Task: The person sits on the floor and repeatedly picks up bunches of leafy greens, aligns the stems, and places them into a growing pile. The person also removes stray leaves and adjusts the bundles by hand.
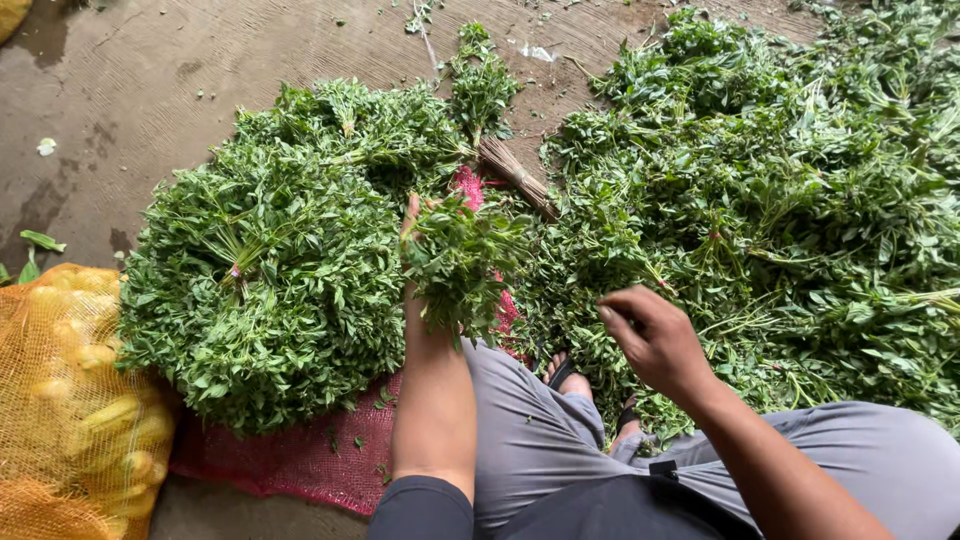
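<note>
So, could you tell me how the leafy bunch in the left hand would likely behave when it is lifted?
The leafy bunch in the left hand probably feels light, being thin stems and small leaves. Its tips droop outward, so it looks floppy rather than stiff. Loose sprigs could slip out, since no tie is visible.

Looks like a produce sorting spot, market or farm yard, not a home kitchen. Evidence: bare damp concrete floor as the work area, tied bundles of leafy greens stacked on a red mesh sack, a big loose pile of the same greens beside it, and a yellow net bag of produce at the edge. Person sits low on the floor.
</note>
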`<state>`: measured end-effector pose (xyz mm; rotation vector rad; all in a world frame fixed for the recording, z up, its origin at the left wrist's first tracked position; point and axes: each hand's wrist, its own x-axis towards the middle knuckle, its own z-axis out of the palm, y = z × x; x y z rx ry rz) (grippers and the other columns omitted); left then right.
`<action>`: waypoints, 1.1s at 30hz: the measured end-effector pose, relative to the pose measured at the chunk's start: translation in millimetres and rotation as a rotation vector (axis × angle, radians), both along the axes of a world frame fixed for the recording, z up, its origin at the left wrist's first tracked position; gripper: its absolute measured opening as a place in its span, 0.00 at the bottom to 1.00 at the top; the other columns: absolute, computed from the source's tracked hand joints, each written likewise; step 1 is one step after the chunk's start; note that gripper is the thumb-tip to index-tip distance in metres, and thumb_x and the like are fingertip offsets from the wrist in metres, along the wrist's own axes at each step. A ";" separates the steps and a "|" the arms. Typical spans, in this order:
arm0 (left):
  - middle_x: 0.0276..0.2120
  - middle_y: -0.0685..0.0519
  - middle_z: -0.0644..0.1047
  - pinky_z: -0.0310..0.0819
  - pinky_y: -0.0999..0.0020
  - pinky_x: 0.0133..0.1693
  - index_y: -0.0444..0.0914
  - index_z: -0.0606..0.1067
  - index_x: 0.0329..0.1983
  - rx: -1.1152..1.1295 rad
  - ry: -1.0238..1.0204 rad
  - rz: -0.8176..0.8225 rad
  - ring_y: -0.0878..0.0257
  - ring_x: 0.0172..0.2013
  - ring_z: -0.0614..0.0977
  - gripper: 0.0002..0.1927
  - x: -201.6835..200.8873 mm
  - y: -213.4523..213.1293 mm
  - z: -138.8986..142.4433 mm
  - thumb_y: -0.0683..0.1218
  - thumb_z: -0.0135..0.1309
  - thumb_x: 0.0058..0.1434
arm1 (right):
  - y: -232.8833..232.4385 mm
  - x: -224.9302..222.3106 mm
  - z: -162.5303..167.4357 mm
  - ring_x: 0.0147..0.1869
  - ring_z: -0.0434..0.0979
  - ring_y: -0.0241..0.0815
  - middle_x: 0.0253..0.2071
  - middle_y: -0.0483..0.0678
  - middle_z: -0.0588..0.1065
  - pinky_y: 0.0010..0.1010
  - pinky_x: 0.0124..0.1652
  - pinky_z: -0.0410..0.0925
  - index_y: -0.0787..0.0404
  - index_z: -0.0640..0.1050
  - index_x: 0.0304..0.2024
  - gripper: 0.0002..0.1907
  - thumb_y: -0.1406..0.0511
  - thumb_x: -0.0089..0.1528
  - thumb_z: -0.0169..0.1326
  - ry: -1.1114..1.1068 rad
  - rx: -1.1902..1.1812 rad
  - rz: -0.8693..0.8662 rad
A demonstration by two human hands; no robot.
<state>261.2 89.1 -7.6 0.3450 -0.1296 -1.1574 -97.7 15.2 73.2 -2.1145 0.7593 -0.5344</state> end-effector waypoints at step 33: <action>0.41 0.49 0.74 0.74 0.65 0.47 0.31 0.70 0.47 0.351 -0.783 0.404 0.59 0.41 0.76 0.14 -11.0 18.1 -5.3 0.48 0.48 0.81 | 7.6 0.7 -56.6 0.47 0.78 0.56 0.41 0.53 0.76 0.48 0.44 0.71 0.58 0.78 0.42 0.11 0.58 0.66 0.54 0.169 0.007 0.121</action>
